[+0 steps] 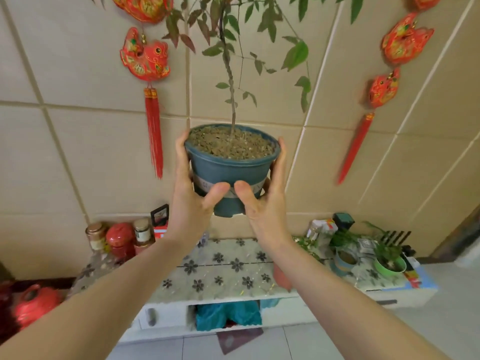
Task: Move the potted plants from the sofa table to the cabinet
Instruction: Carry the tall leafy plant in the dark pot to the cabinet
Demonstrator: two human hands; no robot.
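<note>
Above the cabinet (228, 271), both hands, left hand (192, 193) and right hand (262, 196), are clasping the blue potted plant (228, 165) in the air; keeping it level is avoiding soil spilling.

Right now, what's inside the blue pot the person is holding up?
The blue pot is filled nearly to the rim with brown crumbly soil, and a thin plant stem grows up from it. Roots and anything deeper are hidden by the soil and pot wall.

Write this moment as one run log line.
left hand: holds pot | right hand: holds pot | blue pot: lifted above cabinet
</note>
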